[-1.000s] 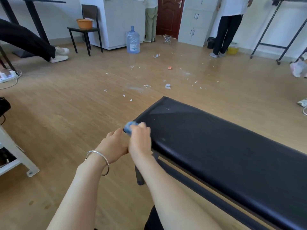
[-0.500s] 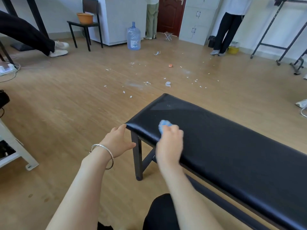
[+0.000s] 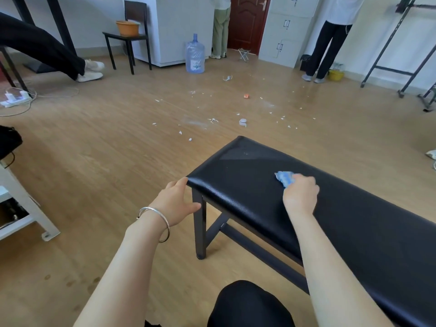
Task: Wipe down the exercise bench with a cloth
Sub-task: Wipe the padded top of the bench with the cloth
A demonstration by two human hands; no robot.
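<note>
Where our right hand works: the right hand (image 3: 300, 195) lies knuckles-up on the padded top, fingers curled down over a bunched cloth and pressing it to the surface. The fingertips are hidden beneath the hand.
Cloth: the blue cloth (image 3: 284, 177) is a small wad that shows only on the far-left side of the knuckles, flat against the pad toward the bench's left end. We judge it soft, light and quick to crumple. It wants a whole-hand hold with the palm on top rather than a fingertip pinch, or it may roll out under a stroke.
Left hand: the left hand (image 3: 175, 202), a silver bangle (image 3: 155, 223) on its wrist, clasps the near left corner of the pad, fingers at the end edge and thumb reaching toward the leg.
Bench: the bench (image 3: 236, 171) is black vinyl padding on a dark metal frame and runs off to the right. Pale specks (image 3: 245, 153) dot its far left corner. We judge the skin smooth and a little slick and the padding yielding under pressure. The frame looks stable, steadier still with a hand on its corner.
Work left: most of the top lies to the right of the cloth, so we judge the job far from finished.
Floor: white scraps (image 3: 212, 120) litter the boards beyond the bench. A water bottle (image 3: 194, 55) stands farther off, near two standing people.
</note>
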